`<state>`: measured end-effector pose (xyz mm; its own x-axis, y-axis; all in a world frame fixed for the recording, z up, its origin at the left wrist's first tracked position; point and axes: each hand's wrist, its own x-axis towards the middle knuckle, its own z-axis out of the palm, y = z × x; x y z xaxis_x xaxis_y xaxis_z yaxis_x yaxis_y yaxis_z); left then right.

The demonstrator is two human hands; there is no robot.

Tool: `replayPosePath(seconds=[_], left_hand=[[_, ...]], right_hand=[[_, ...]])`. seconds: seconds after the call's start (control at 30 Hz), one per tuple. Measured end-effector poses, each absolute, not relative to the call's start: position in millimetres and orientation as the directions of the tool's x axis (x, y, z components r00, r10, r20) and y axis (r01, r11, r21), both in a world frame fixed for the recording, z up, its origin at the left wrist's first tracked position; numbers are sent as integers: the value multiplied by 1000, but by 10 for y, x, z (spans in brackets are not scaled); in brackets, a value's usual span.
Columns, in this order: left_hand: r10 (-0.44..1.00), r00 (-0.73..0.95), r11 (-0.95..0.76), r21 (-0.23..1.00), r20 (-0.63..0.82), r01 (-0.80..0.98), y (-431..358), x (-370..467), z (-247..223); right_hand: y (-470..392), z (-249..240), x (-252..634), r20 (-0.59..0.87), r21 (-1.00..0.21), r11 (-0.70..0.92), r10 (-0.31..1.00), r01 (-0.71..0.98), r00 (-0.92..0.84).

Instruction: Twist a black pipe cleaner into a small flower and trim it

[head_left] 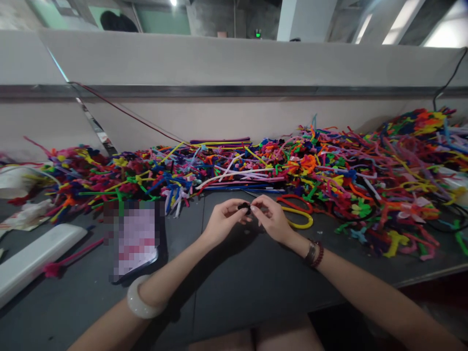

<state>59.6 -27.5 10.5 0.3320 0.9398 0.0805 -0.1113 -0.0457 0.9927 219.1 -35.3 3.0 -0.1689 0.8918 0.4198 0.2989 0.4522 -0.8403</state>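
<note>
My left hand (pixel 224 222) and my right hand (pixel 269 218) meet above the dark table, fingertips almost touching. Between them is a small black piece (pixel 243 208), apparently a curled pipe cleaner, partly covered by the fingers. The left thumb and fingers pinch it. My right thumb and index finger are closed at its right edge. Just beyond my right hand lie a red loop (pixel 295 201) and a yellow loop (pixel 302 220), which look like scissor handles; the rest is mostly hidden.
Colourful pipe cleaners (pixel 256 165) are heaped along the back of the table (pixel 234 287). Left of my hands lies a phone (pixel 137 239), its screen pixelated. A long white case (pixel 40 258) and a pink pipe-cleaner flower (pixel 53 269) are farther left. A low partition (pixel 226 117) stands behind.
</note>
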Motion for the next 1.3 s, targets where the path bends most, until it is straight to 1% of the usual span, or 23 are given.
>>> replayPosePath(seconds=[0.1, 0.2, 0.37, 0.43, 0.67, 0.73, 0.83, 0.9, 0.97, 1.1, 1.3], left_hand=[[945, 302, -116, 992, 128, -56, -273, 599, 108], [946, 288, -163, 986, 152, 16, -267, 591, 123], [950, 247, -228, 964, 189, 139, -257, 566, 142], [948, 251, -238, 958, 195, 158, -251, 557, 131], [947, 259, -236, 960, 191, 154, -238, 554, 93], [957, 238, -190, 979, 166, 80, -227, 557, 86], [973, 216, -62, 994, 81, -92, -200, 559, 64], [979, 202, -8, 989, 38, -147, -184, 561, 45], [983, 180, 0, 990, 26, -143, -176, 563, 30], [986, 158, -34, 997, 44, -67, -177, 564, 30], [980, 197, -20, 1000, 15, 21, -186, 548, 53]], right_hand=[[-331, -8, 2184, 392, -852, 430, 902, 298, -182], [-315, -39, 2181, 360, -878, 404, 910, 257, -204], [-320, -26, 2178, 293, -906, 364, 907, 216, -302], [-323, -11, 2179, 259, -919, 336, 908, 205, -328], [-302, 5, 2198, 191, -958, 252, 917, 137, -350], [-279, -3, 2203, 173, -971, 215, 931, 102, -321], [-245, -24, 2207, 163, -981, 184, 953, 59, -257], [-235, -38, 2208, 162, -982, 179, 956, 51, -243], [-239, -44, 2206, 158, -982, 178, 955, 60, -252], [-268, -22, 2201, 168, -974, 203, 946, 101, -277], [-298, 35, 2219, 219, -947, 280, 922, 156, -320]])
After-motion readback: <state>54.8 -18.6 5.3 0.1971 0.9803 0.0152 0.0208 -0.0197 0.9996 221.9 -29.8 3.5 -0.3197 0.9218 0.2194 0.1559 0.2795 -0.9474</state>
